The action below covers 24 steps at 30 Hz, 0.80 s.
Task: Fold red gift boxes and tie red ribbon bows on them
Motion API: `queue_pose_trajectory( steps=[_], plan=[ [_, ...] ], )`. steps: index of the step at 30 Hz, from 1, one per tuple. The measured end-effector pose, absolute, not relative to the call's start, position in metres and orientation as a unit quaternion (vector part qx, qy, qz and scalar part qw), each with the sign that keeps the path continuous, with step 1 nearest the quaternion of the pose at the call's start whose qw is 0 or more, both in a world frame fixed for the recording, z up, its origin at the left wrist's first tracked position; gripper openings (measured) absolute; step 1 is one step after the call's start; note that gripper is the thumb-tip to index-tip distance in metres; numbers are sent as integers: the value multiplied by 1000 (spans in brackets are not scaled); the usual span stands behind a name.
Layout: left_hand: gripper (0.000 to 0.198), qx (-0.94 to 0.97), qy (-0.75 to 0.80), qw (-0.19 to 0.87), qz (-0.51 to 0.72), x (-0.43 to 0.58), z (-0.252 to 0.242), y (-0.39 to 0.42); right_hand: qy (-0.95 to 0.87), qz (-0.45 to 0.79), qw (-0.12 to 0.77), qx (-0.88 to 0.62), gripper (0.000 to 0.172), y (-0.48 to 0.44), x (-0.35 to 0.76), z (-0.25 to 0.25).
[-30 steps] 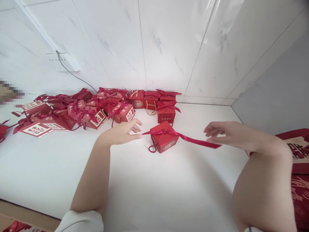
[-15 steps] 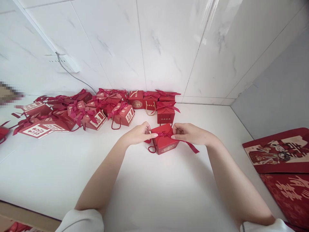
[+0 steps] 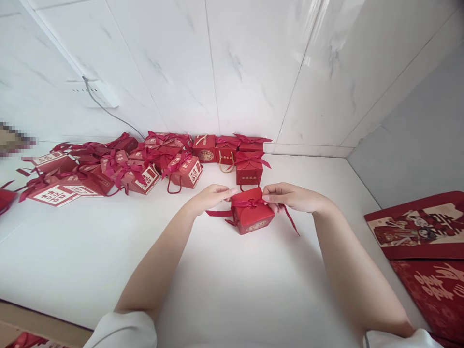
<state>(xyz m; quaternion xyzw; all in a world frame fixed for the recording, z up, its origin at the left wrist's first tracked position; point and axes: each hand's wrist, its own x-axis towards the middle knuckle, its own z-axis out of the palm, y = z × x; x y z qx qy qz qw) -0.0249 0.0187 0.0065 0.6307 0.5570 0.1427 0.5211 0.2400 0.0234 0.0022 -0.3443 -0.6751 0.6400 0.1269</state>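
Note:
A red gift box [image 3: 254, 223] with gold print on its front stands on the white table. Its dark red ribbon [image 3: 246, 203] crosses the lid, with one tail sticking out left and another hanging off the right. My left hand [image 3: 214, 197] is at the box's back left corner, thumb and fingers closed together; what lies between them is hidden. On the right side my right hand [image 3: 292, 196] pinches the ribbon between thumb and forefinger, close to the lid's edge. A red cord handle shows low on the box's left side.
Right behind it stands another ribboned box [image 3: 249, 175]. Several more boxes [image 3: 184, 171] run along the tiled wall and pile up on the left. A grey cable [image 3: 112, 115] hangs from a wall socket. Red printed bags [image 3: 420, 227] lie at the right edge.
My left thumb has come off the ribbon on the lid and moved up to the back corner. The left ribbon tail now shows stretched outward. Box and right hand have shifted slightly right.

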Motion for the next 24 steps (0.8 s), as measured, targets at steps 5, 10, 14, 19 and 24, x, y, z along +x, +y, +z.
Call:
queue_pose_trajectory(
  steps=[5, 10, 14, 19, 24],
  plan=[
    [55, 605, 582, 533, 102, -28, 3, 17, -674, 644, 125, -338, 34, 25, 240, -1],
    [61, 628, 584, 510, 70, -29, 3, 16, -678, 640, 114, -344, 36, 25, 240, 1],
    [56, 648, 584, 485, 57, -29, 3, 16, -681, 642, 116, -333, 34, 25, 241, 0],
    [51, 666, 538, 517, 17, -28, 2, 17, -681, 646, 117, -326, 32, 25, 241, -1],
    [47, 700, 531, 474, 59, -27, 12, 12, -689, 632, 107, -340, 35, 24, 243, 2]
  ],
)
